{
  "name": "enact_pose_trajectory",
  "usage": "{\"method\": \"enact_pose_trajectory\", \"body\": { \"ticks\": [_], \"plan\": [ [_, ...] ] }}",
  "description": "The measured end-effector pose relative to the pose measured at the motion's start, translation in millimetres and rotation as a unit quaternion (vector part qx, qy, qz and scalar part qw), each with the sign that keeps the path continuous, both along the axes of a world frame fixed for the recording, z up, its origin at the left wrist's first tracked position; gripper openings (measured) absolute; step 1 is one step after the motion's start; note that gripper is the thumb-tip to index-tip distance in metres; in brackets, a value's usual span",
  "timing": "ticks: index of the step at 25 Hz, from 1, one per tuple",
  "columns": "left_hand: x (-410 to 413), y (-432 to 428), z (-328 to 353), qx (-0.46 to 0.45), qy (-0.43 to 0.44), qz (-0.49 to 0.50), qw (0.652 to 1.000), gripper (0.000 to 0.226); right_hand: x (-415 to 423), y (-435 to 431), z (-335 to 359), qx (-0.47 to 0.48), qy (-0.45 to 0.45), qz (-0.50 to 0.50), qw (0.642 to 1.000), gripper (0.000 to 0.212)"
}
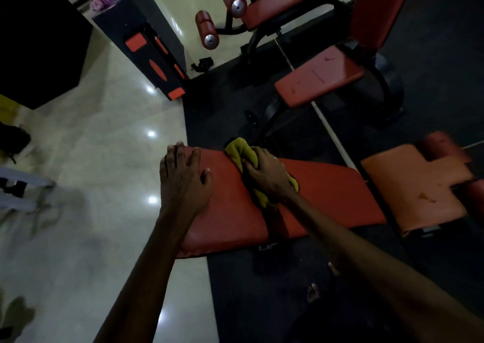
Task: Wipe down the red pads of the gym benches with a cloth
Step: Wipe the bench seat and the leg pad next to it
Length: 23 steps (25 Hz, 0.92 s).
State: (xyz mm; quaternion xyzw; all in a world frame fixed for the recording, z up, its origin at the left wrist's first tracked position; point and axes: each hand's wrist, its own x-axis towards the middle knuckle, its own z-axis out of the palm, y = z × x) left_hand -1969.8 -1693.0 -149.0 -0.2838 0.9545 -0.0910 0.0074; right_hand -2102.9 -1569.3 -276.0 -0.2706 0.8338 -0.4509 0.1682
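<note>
A long red bench pad [327,193] lies in front of me. My left hand [183,177] rests flat on its left end, fingers spread. My right hand [267,172] grips a bunched yellow cloth [239,150] and presses it onto the pad near the far edge. Part of the cloth is hidden under the hand and sticks out again by the wrist.
A second red seat pad [419,185] with a stain sits to the right. Beyond stands another red bench seat [319,75] with an upright backrest [377,10], and roller pads [207,28] on a machine. A black and orange box [154,62] stands on the glossy floor at left. My bare foot [313,291] is below.
</note>
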Motion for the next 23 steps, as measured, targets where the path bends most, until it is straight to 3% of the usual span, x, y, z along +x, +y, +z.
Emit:
{"method": "enact_pose_trajectory", "body": {
  "ticks": [5,8,14,18,20,23],
  "plan": [
    [-45,-14,0,-0.053,-0.134,-0.087,0.986,0.062,-19,18,-20,0.085,-0.1,-0.098,0.986,0.048],
    [-57,-15,-4,-0.068,-0.206,-0.124,0.968,0.068,23,33,-23,0.013,-0.043,-0.032,0.998,0.059],
    [-56,-12,-8,-0.051,-0.179,-0.16,0.969,0.059,55,99,-59,0.074,-0.125,-0.143,0.979,0.081],
    [-54,-13,-7,-0.045,-0.195,-0.203,0.959,0.071,107,106,-33,0.008,-0.029,-0.03,0.999,0.066],
    [-53,-15,-9,-0.051,-0.207,-0.207,0.955,0.069,108,120,-44,-0.021,0.001,-0.021,1.0,0.063],
    [-57,-15,-10,-0.049,-0.21,-0.209,0.954,0.067,89,130,-64,-0.013,-0.077,-0.136,0.988,0.071]
  ]
}}
